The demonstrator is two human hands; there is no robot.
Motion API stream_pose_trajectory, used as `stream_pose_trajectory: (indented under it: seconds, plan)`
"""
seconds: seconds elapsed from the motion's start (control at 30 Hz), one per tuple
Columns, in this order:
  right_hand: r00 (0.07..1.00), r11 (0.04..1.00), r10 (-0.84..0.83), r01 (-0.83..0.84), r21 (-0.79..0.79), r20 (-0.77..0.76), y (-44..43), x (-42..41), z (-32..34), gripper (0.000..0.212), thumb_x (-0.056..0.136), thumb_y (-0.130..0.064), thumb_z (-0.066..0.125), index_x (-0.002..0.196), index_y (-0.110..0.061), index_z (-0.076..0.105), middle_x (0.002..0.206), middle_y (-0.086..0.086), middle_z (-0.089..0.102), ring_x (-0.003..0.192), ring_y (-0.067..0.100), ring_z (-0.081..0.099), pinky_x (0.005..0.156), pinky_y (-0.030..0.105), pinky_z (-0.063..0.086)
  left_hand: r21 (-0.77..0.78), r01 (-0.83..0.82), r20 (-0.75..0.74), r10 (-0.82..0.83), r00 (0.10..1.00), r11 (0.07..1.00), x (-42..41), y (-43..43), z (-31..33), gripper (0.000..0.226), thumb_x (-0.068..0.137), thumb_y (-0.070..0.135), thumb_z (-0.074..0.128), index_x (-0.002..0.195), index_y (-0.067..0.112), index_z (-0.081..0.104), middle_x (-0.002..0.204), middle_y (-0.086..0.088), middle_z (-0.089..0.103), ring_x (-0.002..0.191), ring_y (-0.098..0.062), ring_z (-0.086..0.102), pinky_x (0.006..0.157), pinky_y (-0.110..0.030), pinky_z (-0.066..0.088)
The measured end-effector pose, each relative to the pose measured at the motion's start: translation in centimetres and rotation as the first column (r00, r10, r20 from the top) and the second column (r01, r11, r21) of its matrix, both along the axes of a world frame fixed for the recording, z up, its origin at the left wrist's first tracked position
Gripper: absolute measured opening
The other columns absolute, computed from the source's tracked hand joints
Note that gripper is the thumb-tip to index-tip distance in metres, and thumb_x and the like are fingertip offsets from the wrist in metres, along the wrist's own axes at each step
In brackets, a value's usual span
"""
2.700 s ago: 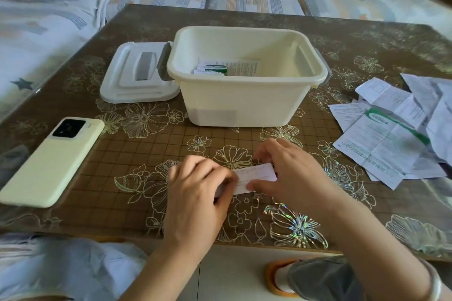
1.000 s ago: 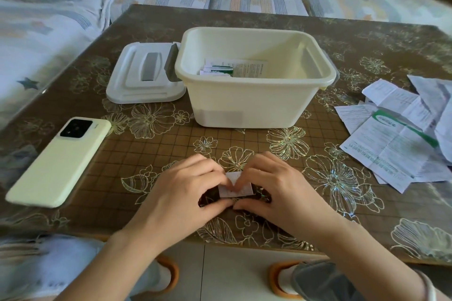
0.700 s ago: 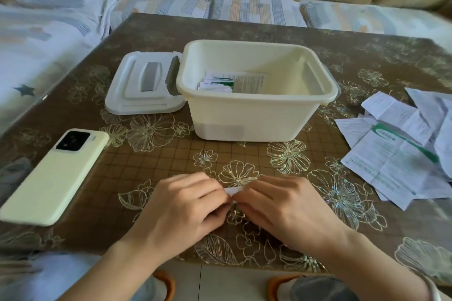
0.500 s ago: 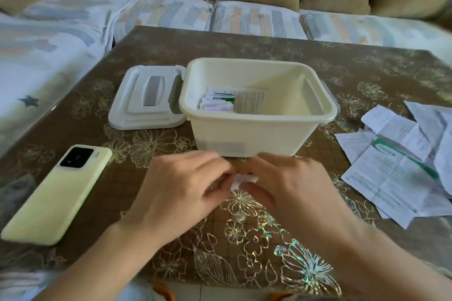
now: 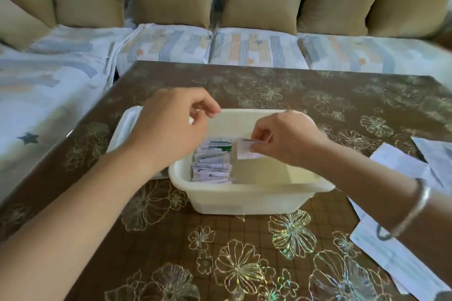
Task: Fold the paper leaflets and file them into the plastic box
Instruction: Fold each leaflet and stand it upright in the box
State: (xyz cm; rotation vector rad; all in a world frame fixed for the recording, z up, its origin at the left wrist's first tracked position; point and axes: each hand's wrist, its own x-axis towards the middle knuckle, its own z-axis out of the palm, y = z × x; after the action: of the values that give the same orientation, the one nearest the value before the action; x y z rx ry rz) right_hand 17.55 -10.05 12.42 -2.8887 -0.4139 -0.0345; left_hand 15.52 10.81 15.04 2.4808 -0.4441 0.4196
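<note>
Filing one more slip right now, so I'd call this somewhere in the middle of the job. Biggest thing is the brown table (image 5: pixel 342 105), glossy and smooth, covered in shiny gold flower outlines. On it sits the cream plastic box (image 5: pixel 244 193), rectangular with rounded corners and a rolled rim, open on top. Over at the right edge a heap of loose leaflets (image 5: pixel 396 264) lies flat: thin white printed sheets, not folded down yet, so that's what's left.

The done part is a tight row of folded slips (image 5: pixel 211 168) packed along the left side of the box, one with a green stripe at the back. The left hand (image 5: pixel 168 129) hovers over the box's left rim, fingers loosely curled, nothing in it as far as I can see. The right hand (image 5: pixel 291 139) is over the middle of the box, thumb and fingertips pinching the folded leaflet (image 5: pixel 244 152), a small white rectangle above the bare right side. My guess is it goes in next to that row.
</note>
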Motion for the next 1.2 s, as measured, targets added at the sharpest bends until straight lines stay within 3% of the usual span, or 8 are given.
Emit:
stream_pose_trajectory:
  seconds: [0.1,0.2,0.37,0.53,0.7,0.8,0.9,1.2]
  plan:
    - [1.0,0.983,0.013,-0.012,-0.181,0.004,1.3,2.1,-0.7,0.012,0.088,-0.04,0.063,0.095,-0.032,0.065,0.099,-0.005,0.068,0.084,0.022,0.06,0.063,0.027,0.042,0.208,-0.027,0.016,0.024,1.0,0.978,1.2,-1.3,-0.4,0.033,0.091,0.009,0.051,0.095,0.032,0.074,0.099,0.016,0.071,0.078,-0.005,0.061,0.079,-0.029,0.05]
    - [0.997,0.962,0.071,-0.066,-0.264,0.01,2.3,3.2,-1.2,0.017,0.091,-0.039,0.059,0.105,-0.031,0.064,0.108,-0.001,0.067,0.096,0.025,0.062,0.066,0.027,0.035,0.404,0.034,-0.028,-0.024,0.999,0.914,2.1,-2.3,-1.0,0.04,0.089,0.005,0.048,0.103,0.033,0.073,0.107,0.008,0.072,0.101,-0.019,0.061,0.09,-0.032,0.042]
    - [0.993,0.945,0.122,-0.116,-0.307,-0.001,3.2,3.8,-1.9,0.019,0.092,-0.036,0.059,0.11,-0.032,0.065,0.111,-0.001,0.067,0.102,0.026,0.062,0.072,0.028,0.04,0.617,0.145,-0.2,-0.025,0.98,0.774,3.3,-3.1,-1.9,0.037,0.086,0.004,0.048,0.103,0.027,0.072,0.082,0.005,0.06,0.073,-0.018,0.05,0.048,-0.021,0.022]
    - [0.99,0.904,0.13,-0.097,-0.416,0.052,4.1,3.9,-2.7,0.014,0.091,-0.019,0.059,0.102,-0.02,0.067,0.1,0.005,0.068,0.09,0.026,0.066,0.063,0.027,0.042,0.673,0.153,-0.236,0.013,0.972,0.724,4.5,-2.8,-3.3,0.035,0.083,0.004,0.049,0.104,0.022,0.071,0.089,-0.002,0.063,0.075,-0.023,0.054,0.047,-0.026,0.025]
    - [0.992,0.902,0.12,-0.092,-0.421,0.04,4.8,3.6,-2.2,0.012,0.089,-0.012,0.055,0.08,-0.018,0.051,0.089,0.007,0.065,0.068,0.024,0.049,0.058,0.028,0.037,0.662,0.126,-0.207,0.019,0.978,0.739,4.5,-2.6,-3.3,0.024,0.084,0.0,0.048,0.075,0.018,0.059,0.073,-0.001,0.053,0.063,-0.017,0.046,0.046,-0.025,0.023]
    - [0.996,0.925,0.09,-0.077,-0.373,0.019,5.0,3.5,-2.5,0.018,0.088,-0.012,0.057,0.077,-0.017,0.045,0.074,0.007,0.051,0.067,0.025,0.044,0.058,0.028,0.038,0.662,0.171,-0.226,-0.023,0.974,0.73,4.8,-2.2,-3.8,0.03,0.084,0.002,0.048,0.097,0.018,0.07,0.091,-0.002,0.066,0.075,-0.021,0.055,0.05,-0.025,0.032]
    - [0.997,0.937,0.078,-0.076,-0.341,-0.006,5.2,3.4,-2.6,0.018,0.087,-0.013,0.058,0.078,-0.016,0.043,0.062,0.003,0.034,0.068,0.026,0.044,0.058,0.029,0.039,0.676,0.183,-0.233,-0.03,0.972,0.714,4.8,-2.2,-4.2,0.032,0.084,0.002,0.048,0.1,0.018,0.071,0.09,-0.003,0.065,0.078,-0.023,0.057,0.052,-0.027,0.034]
    - [0.999,0.969,0.032,-0.039,-0.245,-0.033,5.3,3.6,-2.8,0.016,0.09,-0.015,0.054,0.078,-0.015,0.045,0.061,0.001,0.032,0.069,0.026,0.044,0.058,0.029,0.037,0.704,0.193,-0.284,0.023,0.959,0.683,5.0,-2.6,-3.8,0.031,0.085,0.001,0.048,0.106,0.015,0.066,0.083,-0.003,0.057,0.075,-0.02,0.054,0.048,-0.025,0.028]
